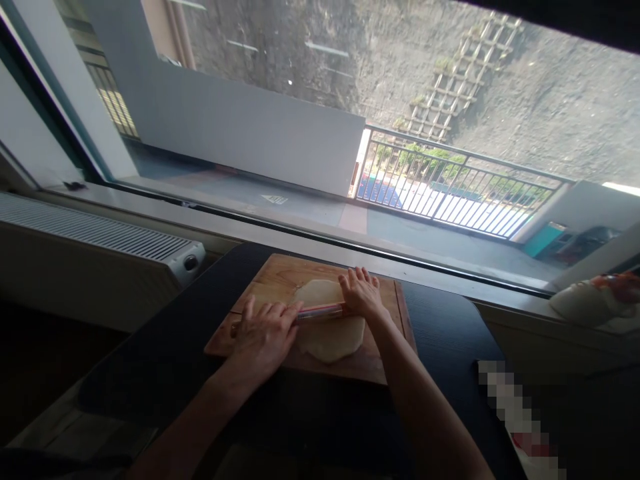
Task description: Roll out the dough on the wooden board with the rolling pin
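Observation:
A flattened sheet of pale dough (334, 340) lies on a wooden board (284, 268). Across the dough runs a slim rolling pin (321, 311) with coloured stripes, its two ends covered by my hands. My left hand (267, 330) lies palm down over the left end, fingers stretched forward and the thumb apart. Over the right end rests my right hand (361, 293), its fingers spread and pointing away from me. Both hands press on the pin from above without wrapping round it. Dough shows in front of and behind the pin.
The board stands on a dark table (440, 333) by a wide window. A white radiator (100, 230) is at the left under the sill (330, 257). A whitish bag or container (580, 301) with reddish contents sits at the right. A blurred-out item (515, 407) lies at the table's right edge.

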Motion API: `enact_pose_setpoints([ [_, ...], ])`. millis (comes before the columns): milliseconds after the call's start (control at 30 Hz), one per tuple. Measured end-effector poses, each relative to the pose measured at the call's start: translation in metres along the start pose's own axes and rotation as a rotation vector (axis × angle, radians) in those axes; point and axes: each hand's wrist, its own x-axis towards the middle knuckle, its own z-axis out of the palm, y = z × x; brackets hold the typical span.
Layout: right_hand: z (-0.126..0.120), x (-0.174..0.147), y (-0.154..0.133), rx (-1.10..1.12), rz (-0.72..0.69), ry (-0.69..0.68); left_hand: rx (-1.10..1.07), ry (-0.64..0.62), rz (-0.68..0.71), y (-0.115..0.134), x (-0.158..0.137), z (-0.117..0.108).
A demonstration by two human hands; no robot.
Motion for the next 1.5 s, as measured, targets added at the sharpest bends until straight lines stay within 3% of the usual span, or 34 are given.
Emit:
enact_pose_setpoints([
  [100,-0.003,0.007,-0.004,0.008,-0.027,-0.01,0.036,-0.012,-0.036,-0.002,-0.006,-0.001],
  [300,0.025,-0.132,0.025,-0.091,-0.199,0.14,0.041,-0.074,0.052,-0.002,-0.022,-0.004],
  [367,0.029,-0.146,0.028,-0.111,-0.177,0.162,0.041,-0.077,0.056,0.001,-0.021,-0.004],
  [433,0.028,-0.122,0.024,-0.115,-0.124,0.171,0.037,-0.081,0.048,0.002,-0.017,-0.004],
  [533,0.02,-0.036,0.005,-0.084,-0.074,0.136,0.045,-0.062,0.019,-0.002,-0.015,-0.005],
  [633,0.013,0.048,-0.024,-0.03,-0.127,-0.001,0.057,-0.04,-0.028,-0.009,-0.023,-0.006],
  [700,0.011,0.074,-0.04,-0.018,-0.163,-0.018,0.041,-0.047,-0.049,-0.012,-0.031,-0.005],
  [767,0.012,0.069,-0.047,-0.016,-0.204,0.031,0.021,-0.063,-0.06,-0.012,-0.037,-0.004],
  [833,0.015,0.037,-0.041,-0.01,-0.299,0.106,0.009,-0.079,-0.066,-0.01,-0.041,-0.001],
  [967,0.019,-0.048,0.002,-0.02,-0.531,0.156,-0.009,-0.107,-0.052,-0.001,-0.037,0.002],
  [1033,0.017,-0.068,0.022,-0.037,-0.534,0.12,-0.027,-0.114,-0.037,0.002,-0.033,0.002],
  [1100,0.015,-0.059,0.027,-0.043,-0.482,0.101,-0.046,-0.114,-0.041,0.002,-0.03,0.003],
  [1167,0.015,-0.026,0.014,-0.036,-0.423,0.091,-0.048,-0.103,-0.069,-0.001,-0.029,0.004],
  [1333,0.024,0.07,-0.067,0.0,-0.328,-0.038,0.029,-0.079,-0.173,-0.017,-0.035,0.001],
  [1433,0.025,0.081,-0.083,0.016,-0.345,-0.059,0.044,-0.082,-0.158,-0.018,-0.043,0.001],
  [1500,0.023,0.064,-0.062,0.013,-0.41,-0.033,0.031,-0.072,-0.091,-0.011,-0.051,0.004],
])
